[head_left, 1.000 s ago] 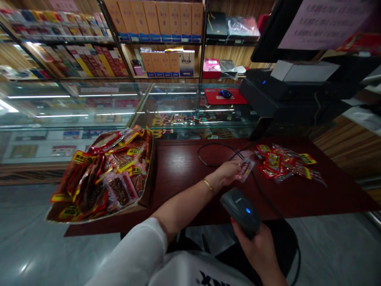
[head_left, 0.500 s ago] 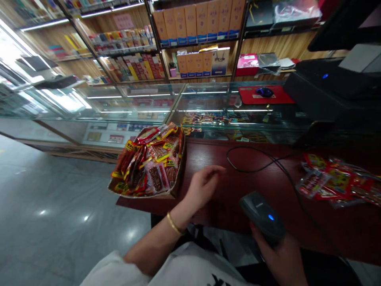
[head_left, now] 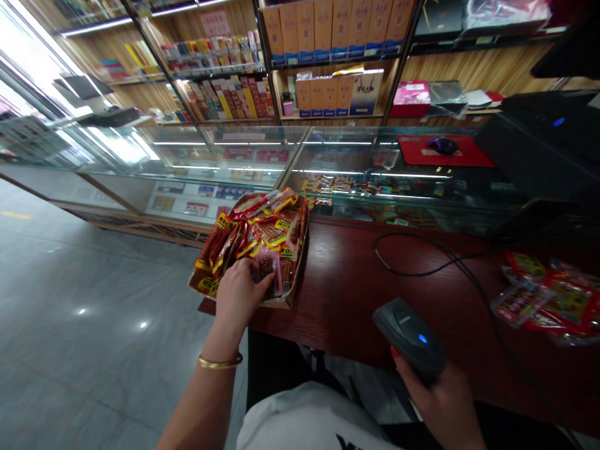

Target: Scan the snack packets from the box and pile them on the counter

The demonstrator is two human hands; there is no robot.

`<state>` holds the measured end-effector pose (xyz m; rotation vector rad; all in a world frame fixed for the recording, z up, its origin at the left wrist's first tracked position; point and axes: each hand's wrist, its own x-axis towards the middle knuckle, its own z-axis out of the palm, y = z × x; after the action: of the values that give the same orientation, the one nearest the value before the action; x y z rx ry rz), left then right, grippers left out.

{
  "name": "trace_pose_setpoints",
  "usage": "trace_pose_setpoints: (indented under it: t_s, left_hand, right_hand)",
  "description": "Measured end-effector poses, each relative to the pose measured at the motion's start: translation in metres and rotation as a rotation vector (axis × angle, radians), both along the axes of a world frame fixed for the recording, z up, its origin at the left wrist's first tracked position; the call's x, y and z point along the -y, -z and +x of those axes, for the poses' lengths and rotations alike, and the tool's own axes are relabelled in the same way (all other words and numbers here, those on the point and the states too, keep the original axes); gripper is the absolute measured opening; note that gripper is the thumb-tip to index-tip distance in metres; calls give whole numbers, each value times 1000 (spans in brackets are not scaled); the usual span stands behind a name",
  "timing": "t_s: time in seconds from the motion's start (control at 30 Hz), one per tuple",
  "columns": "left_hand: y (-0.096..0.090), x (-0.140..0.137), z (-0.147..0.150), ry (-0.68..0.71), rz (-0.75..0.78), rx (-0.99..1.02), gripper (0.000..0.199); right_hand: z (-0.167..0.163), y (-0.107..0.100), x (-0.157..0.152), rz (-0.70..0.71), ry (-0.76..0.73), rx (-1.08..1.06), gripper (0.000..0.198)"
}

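My left hand (head_left: 241,290), with a gold bangle at the wrist, is at the near side of a cardboard box (head_left: 281,302) heaped with red and yellow snack packets. Its fingers are curled and its thumb presses on a clear-and-pink snack packet (head_left: 276,270) with brown contents; the fingertips are partly hidden. In my right hand (head_left: 443,400) is a dark grey barcode scanner (head_left: 407,334) with a blue light lit, held above the counter's front edge. My fingers wrap its handle, mostly out of sight beneath.
More snack packets (head_left: 557,297) lie piled on the right of the dark red counter (head_left: 337,275). A black cable (head_left: 422,274) loops across it. Behind are a glass display case (head_left: 356,156), a mouse (head_left: 442,145) on a red mat and shelves of boxes (head_left: 323,31).
My left hand has moved left from over the counter to the packets in the box. My right hand still holds the scanner in nearly the same place. The view has shifted slightly.
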<state>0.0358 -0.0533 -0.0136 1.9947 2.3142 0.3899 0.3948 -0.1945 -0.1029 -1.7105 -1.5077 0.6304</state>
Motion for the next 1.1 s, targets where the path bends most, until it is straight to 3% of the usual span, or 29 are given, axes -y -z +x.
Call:
trace_pose_setpoints:
  t_s: [0.13,0.27,0.33,0.43,0.57,0.67,0.77,0.87,0.97,1.1]
  left_hand:
    - [-1,-1,-2,-76,-8,278,23]
    - [-23,0,2,-128,157,722,25]
    - [-35,1,17,-84,205,1050,38]
    - [-39,3,57,79,20,1443,68]
    - [-10,3,114,235,-345,1644,55]
    - [14,0,135,165,-393,1711,48]
    - [27,-6,137,55,-431,1825,40]
    - [38,-14,130,-44,-666,2005,35]
    - [53,-19,125,-48,-862,2108,39]
    - [72,-22,121,10,-819,2090,21]
  right_hand:
    - [10,0,1,-8,-41,5,32]
    - [11,-6,0,-5,-1,-15,32]
    - [7,-9,0,1,30,-28,31]
    - [1,-12,2,10,70,-33,31]
    - [0,-11,5,8,86,-22,31]
    - [4,-11,8,24,80,-13,31]
    - [7,-11,8,39,80,1,32]
    - [7,-12,7,31,54,5,30]
    - [3,-14,2,25,6,-2,29]
    - [-5,-19,-3,13,-57,-6,29]
